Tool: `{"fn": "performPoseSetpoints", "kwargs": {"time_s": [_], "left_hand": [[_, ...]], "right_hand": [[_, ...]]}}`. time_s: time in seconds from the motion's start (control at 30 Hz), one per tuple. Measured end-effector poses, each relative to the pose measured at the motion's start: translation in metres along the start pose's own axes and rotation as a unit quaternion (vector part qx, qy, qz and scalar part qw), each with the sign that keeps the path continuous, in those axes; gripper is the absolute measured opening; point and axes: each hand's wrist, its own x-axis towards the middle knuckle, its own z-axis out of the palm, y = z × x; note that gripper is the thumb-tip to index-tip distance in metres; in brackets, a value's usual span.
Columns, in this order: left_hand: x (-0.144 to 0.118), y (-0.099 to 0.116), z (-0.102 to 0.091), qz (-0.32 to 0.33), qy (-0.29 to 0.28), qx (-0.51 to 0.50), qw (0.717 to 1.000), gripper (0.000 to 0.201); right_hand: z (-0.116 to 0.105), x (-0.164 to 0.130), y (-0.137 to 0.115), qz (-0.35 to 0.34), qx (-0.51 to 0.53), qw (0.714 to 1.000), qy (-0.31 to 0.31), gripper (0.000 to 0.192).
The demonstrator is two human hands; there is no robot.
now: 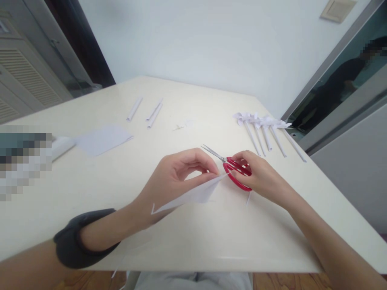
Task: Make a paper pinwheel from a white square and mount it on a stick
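My left hand (pixel 184 173), with a dark band on its wrist, pinches a piece of white paper (pixel 196 194) between thumb and fingertips. The paper is folded or cut to a slanting shape, and one narrow end shows near the wrist. In my right hand (pixel 256 169) are red-handled scissors (pixel 237 177), their blades pointing up and to the left, away from the paper. The blades look nearly closed. A thin white paper strip (pixel 248 198) lies just below the scissors' handles.
Several rolled paper sticks with frilly paper tops (pixel 264 123) lie at the right. Short paper tubes (pixel 134 108) rest at the back left, near flat white sheets (pixel 104 139). Small paper scraps (pixel 181 126) lie mid-table. A person (pixel 338 84) appears in the glass at right.
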Motion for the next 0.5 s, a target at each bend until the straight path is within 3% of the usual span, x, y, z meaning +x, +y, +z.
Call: {"fn": "performPoseSetpoints", "kwargs": {"time_s": [0.07,0.2,0.33,0.5], "left_hand": [[-0.001,0.0,0.0,0.011,0.013,0.004,1.0,0.005],[-0.002,-0.003,0.002,0.06,0.032,0.009,0.998,0.005],[-0.002,-0.007,0.002,0.078,0.037,0.022,0.996,0.005],[-0.002,-0.008,0.001,0.062,0.047,0.019,0.997,0.003]], "right_hand": [[-0.002,-0.001,-0.005,0.013,0.094,0.995,-0.039,0.021],[-0.005,-0.005,-0.019,0.012,0.283,0.952,-0.119,0.016],[0.001,-0.01,-0.029,-0.01,0.362,0.928,-0.094,0.027],[0.009,-0.016,-0.035,-0.03,0.324,0.945,-0.029,0.034]]}}
